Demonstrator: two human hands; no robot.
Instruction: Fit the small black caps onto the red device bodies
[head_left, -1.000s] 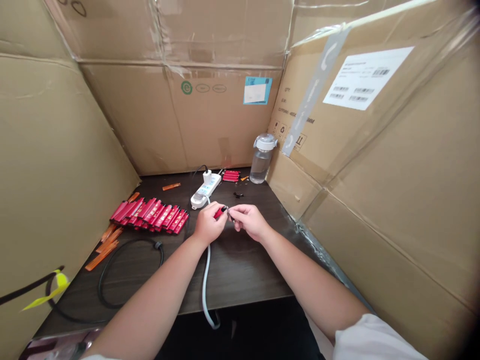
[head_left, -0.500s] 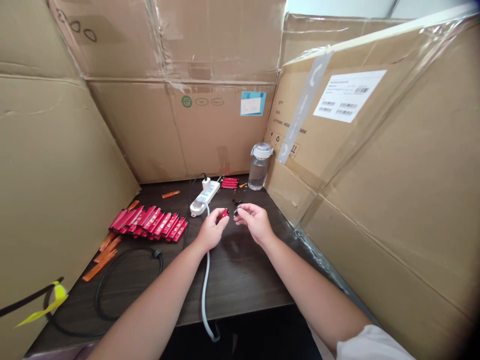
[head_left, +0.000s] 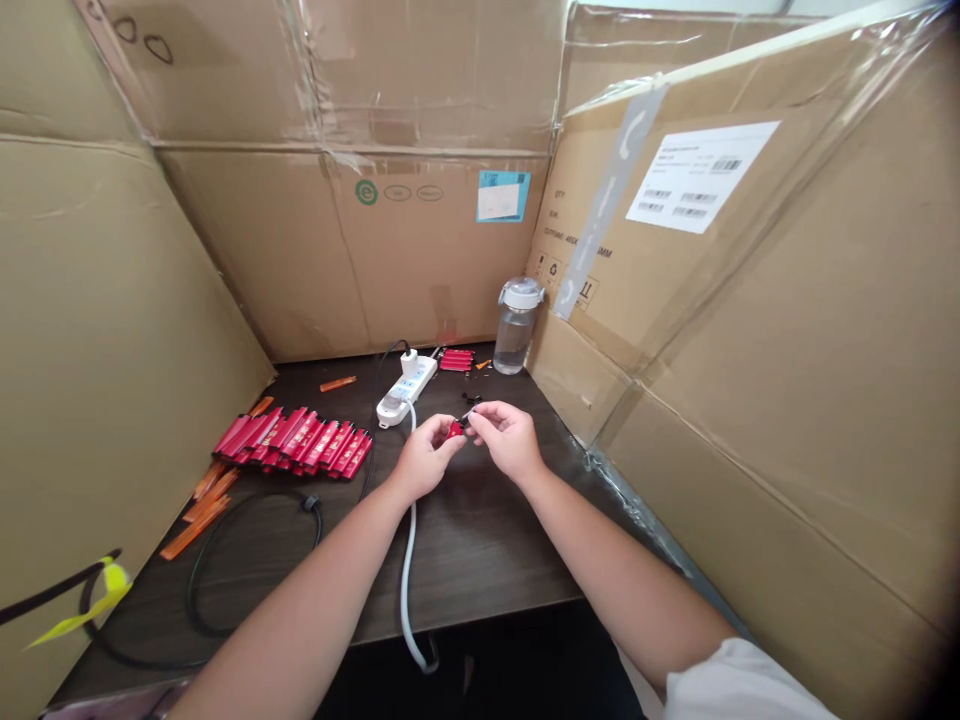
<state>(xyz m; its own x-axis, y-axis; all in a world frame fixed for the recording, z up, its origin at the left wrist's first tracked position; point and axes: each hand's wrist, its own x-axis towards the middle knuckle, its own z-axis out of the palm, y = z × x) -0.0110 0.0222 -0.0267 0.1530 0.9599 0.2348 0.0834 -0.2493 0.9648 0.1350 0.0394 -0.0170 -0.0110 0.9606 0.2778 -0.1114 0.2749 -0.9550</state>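
Observation:
My left hand point(head_left: 426, 458) grips a small red oblong piece point(head_left: 454, 430) by its lower end, and its tip meets the fingers of my right hand point(head_left: 508, 440). Those fingers pinch a thin, small pale part point(head_left: 469, 414), too small to name. Left of my hands lies a dense row of several matching red pieces with gold print point(head_left: 292, 441). A smaller red stack point(head_left: 456, 360) sits farther back. Several small black parts point(head_left: 471, 398) lie just beyond my fingers.
The dark wood table point(head_left: 465, 565) is walled by cardboard boxes point(head_left: 255, 250). A white power strip point(head_left: 406, 391) has a white cable and black cord. Orange sticks point(head_left: 206, 510), a black cable loop point(head_left: 251, 560) and a clear plastic bottle point(head_left: 515, 335) stand around. The table's front edge drops off near me.
My hands have come closer together, and the red piece now meets the right-hand fingers. The view has tilted slightly, shifting the table lower in the picture.

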